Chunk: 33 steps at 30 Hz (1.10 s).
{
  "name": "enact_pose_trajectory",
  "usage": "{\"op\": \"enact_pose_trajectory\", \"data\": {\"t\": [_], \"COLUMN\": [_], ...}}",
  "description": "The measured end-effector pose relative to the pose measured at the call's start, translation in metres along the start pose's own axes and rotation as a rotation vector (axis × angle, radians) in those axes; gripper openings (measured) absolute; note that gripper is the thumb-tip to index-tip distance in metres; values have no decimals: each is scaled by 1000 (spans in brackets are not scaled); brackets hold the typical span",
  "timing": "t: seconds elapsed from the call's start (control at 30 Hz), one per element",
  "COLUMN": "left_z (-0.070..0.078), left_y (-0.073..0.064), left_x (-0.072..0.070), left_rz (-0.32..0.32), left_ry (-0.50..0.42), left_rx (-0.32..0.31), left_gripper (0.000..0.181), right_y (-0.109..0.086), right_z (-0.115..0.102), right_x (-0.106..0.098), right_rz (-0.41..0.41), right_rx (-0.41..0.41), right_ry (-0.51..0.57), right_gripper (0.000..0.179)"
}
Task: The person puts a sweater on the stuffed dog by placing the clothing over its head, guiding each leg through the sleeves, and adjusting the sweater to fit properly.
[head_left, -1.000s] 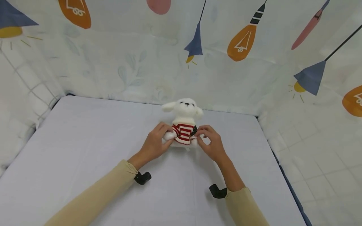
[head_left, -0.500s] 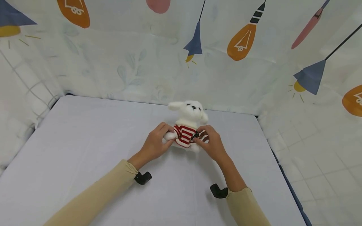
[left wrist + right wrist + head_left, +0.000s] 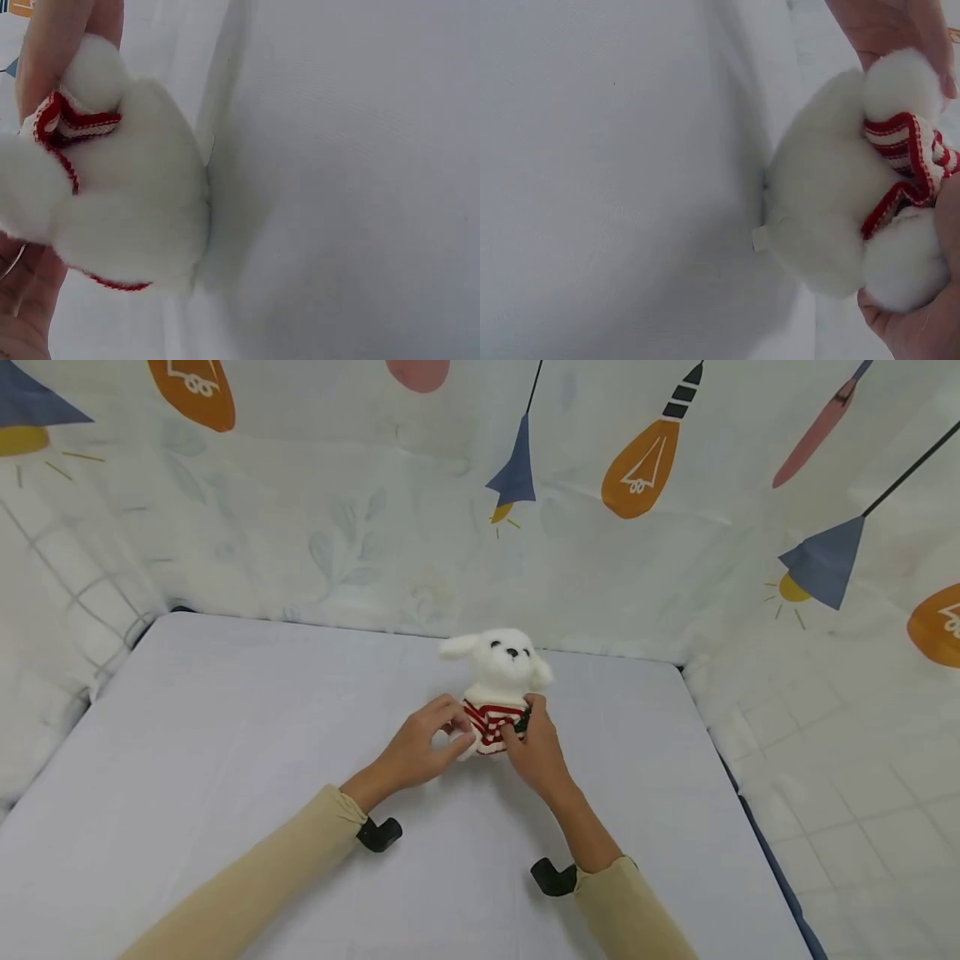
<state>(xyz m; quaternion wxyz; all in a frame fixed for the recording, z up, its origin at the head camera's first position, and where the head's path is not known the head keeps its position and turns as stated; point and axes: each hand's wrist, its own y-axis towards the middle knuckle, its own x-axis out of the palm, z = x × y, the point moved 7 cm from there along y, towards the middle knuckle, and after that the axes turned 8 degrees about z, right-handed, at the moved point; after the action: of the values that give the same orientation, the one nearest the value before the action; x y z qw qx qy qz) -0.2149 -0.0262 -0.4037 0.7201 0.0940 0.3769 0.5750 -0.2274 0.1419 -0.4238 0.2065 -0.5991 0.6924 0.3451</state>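
Observation:
A white plush dog (image 3: 510, 660) in a red-and-white striped knit sweater (image 3: 491, 720) sits upright at the table's back, its head tipped slightly. My right hand (image 3: 538, 756) grips its side and the paw there, thumb in front on the sweater, fingers partly hidden behind. On the opposite side my left hand (image 3: 420, 743) curls thumb and fingers around the other paw. Seen from below in the left wrist view, the plush dog (image 3: 142, 202) shows its round bottom; a paw lies by the left hand (image 3: 26, 300). In the right wrist view the right hand (image 3: 922, 322) bears on a paw.
The table is covered by a white cloth (image 3: 262, 718). A patterned fabric wall (image 3: 420, 527) rises right behind the dog, with side walls left and right. Black curved pieces (image 3: 553, 877) stick out from both sleeve cuffs.
The plush dog turned and shifted a little to the right, its face now more visible. My right hand moved left and closed firmly on its side; the left fingers shifted on the paw.

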Motion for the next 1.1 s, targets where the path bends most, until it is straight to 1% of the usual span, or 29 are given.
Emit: {"op": "enact_pose_trajectory", "data": {"t": [0.1, 0.23, 0.37, 0.43, 0.5, 0.53, 0.6, 0.77, 0.83, 0.9, 0.97, 1.1], "left_z": [-1, -4, -12, -15, -17, -17, -14, -1, 2, 5, 7, 12], "left_y": [0, 0, 0, 0, 1, 1, 3, 5, 6, 6, 6, 2], "left_x": [0, 0, -5, -8, -9, -9, -8, -7, -7, -6, -7, -12], "left_rz": [0, -8, 37, 61, 67, 64, 62, 83, 95, 108, 127, 181], "left_ry": [-17, -46, -48, -31, -4, 10, 56, 186, 210, 215, 197, 104], "left_rx": [7, -4, -48, -63, -64, -55, -18, 102, 120, 126, 134, 159], "left_gripper": [11, 14, 12, 15, 20, 22, 22, 13, 12, 13, 14, 18], "right_y": [1, 1, 1, 1, 1, 1, 1, 2, 2, 2, 2, 2], "right_z": [-1, 2, 6, 7, 6, 6, 5, 5, 5, 4, 3, -3], "right_x": [0, -3, -5, -5, -6, -6, -6, -6, -5, -6, -6, -9], "right_rz": [44, 84, 84, 74, 60, 56, 54, 65, 77, 97, 121, 155], "right_rx": [-3, 39, 82, 80, 66, 58, 43, 37, 24, 11, 4, -5], "right_ry": [-9, -47, -61, -57, -50, -48, -49, -45, -39, -46, -56, -85], "right_gripper": [41, 44, 48, 49, 49, 49, 49, 49, 49, 48, 46, 41]}}
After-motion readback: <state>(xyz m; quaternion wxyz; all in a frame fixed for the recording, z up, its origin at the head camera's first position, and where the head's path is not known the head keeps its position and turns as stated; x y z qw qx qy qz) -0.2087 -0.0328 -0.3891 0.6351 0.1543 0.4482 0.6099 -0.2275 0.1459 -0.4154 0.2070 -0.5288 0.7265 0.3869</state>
